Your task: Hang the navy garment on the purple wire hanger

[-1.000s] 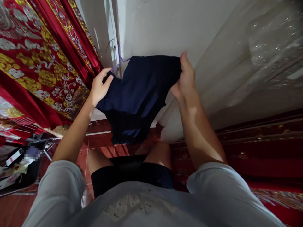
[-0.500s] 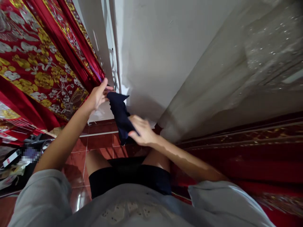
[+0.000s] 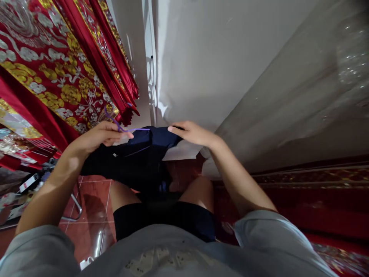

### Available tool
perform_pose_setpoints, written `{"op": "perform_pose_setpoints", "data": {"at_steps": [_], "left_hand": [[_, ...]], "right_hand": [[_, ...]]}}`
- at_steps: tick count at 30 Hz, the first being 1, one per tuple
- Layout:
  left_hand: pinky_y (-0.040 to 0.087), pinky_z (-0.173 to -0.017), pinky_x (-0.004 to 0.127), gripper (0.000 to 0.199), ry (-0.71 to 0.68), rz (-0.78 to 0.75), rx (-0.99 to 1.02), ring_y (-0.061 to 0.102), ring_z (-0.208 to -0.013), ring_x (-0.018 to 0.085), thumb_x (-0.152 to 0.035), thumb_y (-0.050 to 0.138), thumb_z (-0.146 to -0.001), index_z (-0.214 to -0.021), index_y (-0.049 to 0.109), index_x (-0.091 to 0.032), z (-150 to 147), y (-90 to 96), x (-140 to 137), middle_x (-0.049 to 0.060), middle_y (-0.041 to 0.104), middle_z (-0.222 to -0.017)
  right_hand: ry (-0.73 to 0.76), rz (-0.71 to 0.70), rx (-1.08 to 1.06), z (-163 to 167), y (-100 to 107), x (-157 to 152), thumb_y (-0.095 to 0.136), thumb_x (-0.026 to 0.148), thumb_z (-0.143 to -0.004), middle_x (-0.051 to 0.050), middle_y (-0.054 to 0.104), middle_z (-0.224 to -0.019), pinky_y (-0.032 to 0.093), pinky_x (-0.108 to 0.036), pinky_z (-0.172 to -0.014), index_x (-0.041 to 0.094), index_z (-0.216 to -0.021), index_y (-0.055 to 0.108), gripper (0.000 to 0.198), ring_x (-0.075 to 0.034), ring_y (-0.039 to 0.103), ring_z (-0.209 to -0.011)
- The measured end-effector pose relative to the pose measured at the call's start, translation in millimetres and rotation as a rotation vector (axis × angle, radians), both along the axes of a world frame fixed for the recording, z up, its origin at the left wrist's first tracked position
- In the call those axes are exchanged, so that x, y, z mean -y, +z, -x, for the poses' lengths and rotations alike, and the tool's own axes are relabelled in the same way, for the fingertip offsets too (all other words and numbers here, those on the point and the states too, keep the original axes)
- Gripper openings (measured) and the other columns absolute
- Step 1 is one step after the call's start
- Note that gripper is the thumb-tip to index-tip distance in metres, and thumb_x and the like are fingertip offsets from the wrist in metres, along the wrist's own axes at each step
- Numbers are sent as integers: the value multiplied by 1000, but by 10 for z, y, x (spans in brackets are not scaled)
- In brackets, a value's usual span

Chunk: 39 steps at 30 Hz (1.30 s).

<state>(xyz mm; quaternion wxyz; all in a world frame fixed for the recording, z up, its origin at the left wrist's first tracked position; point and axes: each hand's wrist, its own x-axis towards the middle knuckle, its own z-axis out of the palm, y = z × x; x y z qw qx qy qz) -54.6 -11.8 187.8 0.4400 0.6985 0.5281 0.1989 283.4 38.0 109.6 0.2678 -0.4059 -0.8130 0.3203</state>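
Note:
My left hand [image 3: 102, 136] is closed around the neck of a thin purple hanger [image 3: 141, 129]. The hanger's hook rises above the fingers, and its wire runs right into a dark navy garment [image 3: 164, 136]. My right hand [image 3: 191, 132] pinches the garment's upper right edge between thumb and fingers. The cloth hangs spread between both hands above my knees, with a pale thin line and a small light tag on its darker left part. Most of the hanger is hidden inside the cloth.
A red curtain [image 3: 72, 77] with gold and silver flowers hangs at the left. Ahead stands a white wall [image 3: 207, 57], with plastic-covered material [image 3: 288, 115] on the right. A metal leg [image 3: 77, 207] and red floor tiles [image 3: 92, 200] show at lower left.
The garment has gone from a bunched, narrow shape to spread wide. The purple hanger has come away from the curtain's edge with my left hand. My right hand has moved up and right.

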Motion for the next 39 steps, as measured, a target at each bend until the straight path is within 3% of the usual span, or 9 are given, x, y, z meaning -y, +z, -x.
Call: {"op": "perform_pose_setpoints", "data": {"at_steps": [4,7,11,14,17,26,31,35,39], "left_hand": [[61,-71,43,37,144,-384,60,67,-69,21,-49,72,-84,-106,77,-20,69,3,-282,8,69,-79],[56,-99,46,40,328,-839,59,68,-107,27,-43,73,-86,-119,70,-21,-11,-53,-334,11,71,-113],[50,-107,44,32,406,-1175,-107,64,-114,26,-39,59,-98,-124,66,-22,-246,-244,-170,7,68,-110],[54,-95,38,38,225,-1068,-252,68,-95,21,-35,49,-103,-136,61,-22,-454,-516,-67,6,70,-99],[56,-83,33,50,97,-767,-439,70,-83,20,-35,49,-102,-151,49,-26,-664,-830,-39,5,74,-105],[57,-78,40,57,-28,-441,-734,74,-95,31,-37,54,-101,-156,40,-31,-944,-1614,11,13,64,-130],[53,-75,33,28,71,-460,-612,71,-87,26,-36,49,-104,-117,66,-19,-937,-1955,96,11,67,-102],[51,-77,30,24,96,-546,-382,65,-83,21,-30,44,-106,-103,64,-17,-975,-2044,161,8,62,-90],[49,-74,30,18,7,-525,-278,64,-78,21,-25,43,-106,-105,59,-17,-1066,-2011,172,6,62,-86]], "right_hand": [[39,217,-275,-88,174,-143,60,80,-80,-4,65,-72,54,-37,-69,20,-75,67,61,-21,64,-72],[-210,124,-589,-87,297,-358,66,75,-79,-5,65,-68,55,-38,-69,21,-71,63,54,-23,66,-72],[-329,-31,-836,-140,432,-671,71,66,-80,-6,68,-71,57,-42,-89,22,-69,59,46,-24,71,-86],[-372,-33,-954,-232,379,-720,74,64,-81,-6,73,-78,56,-43,-97,25,-75,61,41,-25,71,-104],[-406,-9,-1030,-337,157,-619,79,58,-80,-6,76,-87,59,-43,-96,25,-80,63,36,-26,70,-112],[-493,3,-975,-451,-489,-471,70,71,-81,-6,75,-103,59,-47,-96,23,-84,67,48,-29,66,-123],[-690,-54,-903,-463,-685,-569,69,56,-84,-8,71,-105,51,-49,-106,21,-91,64,36,-27,65,-118],[-1016,-280,-859,-234,-895,-155,66,33,-79,-8,60,-128,47,-47,-107,24,-114,58,37,-23,61,-116],[-807,-22,-832,285,-1285,497,64,31,-78,-6,64,-109,53,-40,-91,23,-107,58,31,-19,63,-92]]}}
